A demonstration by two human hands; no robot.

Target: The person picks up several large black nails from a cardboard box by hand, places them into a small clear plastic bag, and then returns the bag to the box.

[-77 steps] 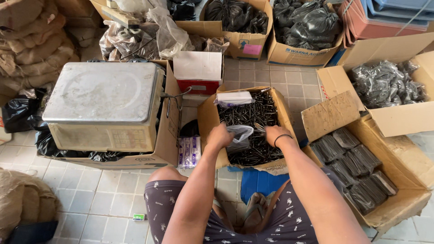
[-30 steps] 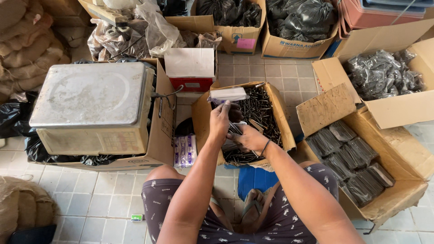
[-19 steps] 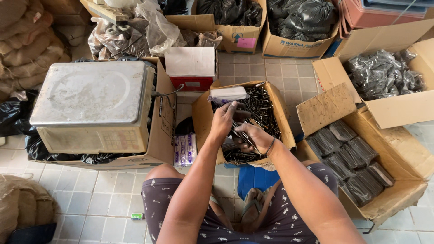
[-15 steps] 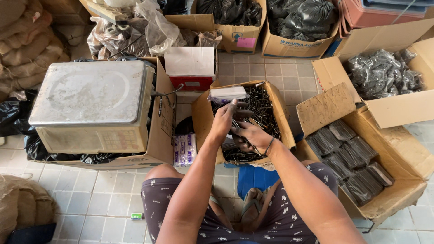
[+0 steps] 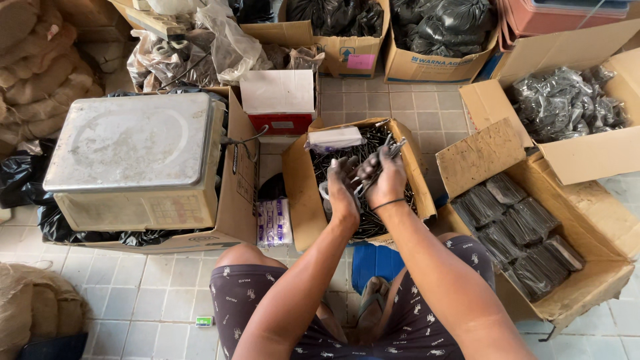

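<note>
I sit over an open cardboard box [image 5: 298, 175] filled with loose dark nails [image 5: 385, 139]. My right hand [image 5: 385, 180] grips a bunch of long nails [image 5: 395, 146] that stick up and away from the fist. My left hand [image 5: 342, 185] sits right beside it, fingers bent around a small clear plastic bag [image 5: 325, 191] and touching the same bunch. Both hands hover above the nails in the box. A white packet [image 5: 335, 138] lies at the box's far left corner.
A metal weighing scale [image 5: 137, 157] sits in a box at the left. At the right a large carton [image 5: 593, 220] holds bagged nail bundles [image 5: 520, 230]. More cartons with dark bags stand at the back, sacks at the far left. A blue stool [image 5: 373, 261] is under me.
My hands have come together over the box. The right hand rose with a bunch of nails, and the left hand closed in beside it with the bag.
</note>
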